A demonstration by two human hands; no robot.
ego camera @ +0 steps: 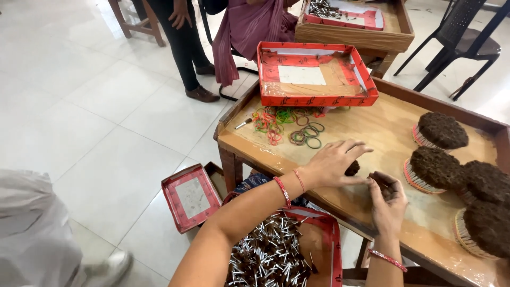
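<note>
while four tied bundles (441, 130) sit at right of frame, left hand (332, 162) fingers close on a small dark bundle (352, 168) mid-table (372, 122); right hand (388, 204) pinches sticks (383, 183); loose sticks in box (276, 255), bands (287, 125) unused.

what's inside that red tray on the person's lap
The red tray holds a heap of thin dark sticks with silvery tips. The left forearm covers its near-left part, so what lies there cannot be seen.

Under both hands, the light-brown wooden table (372, 127) shines with glossy film. Beyond the left hand (332, 162), thin coloured rubber bands (287, 125); beside the right hand (388, 204), rough, matt dark-brown stick bundles (441, 130).
</note>
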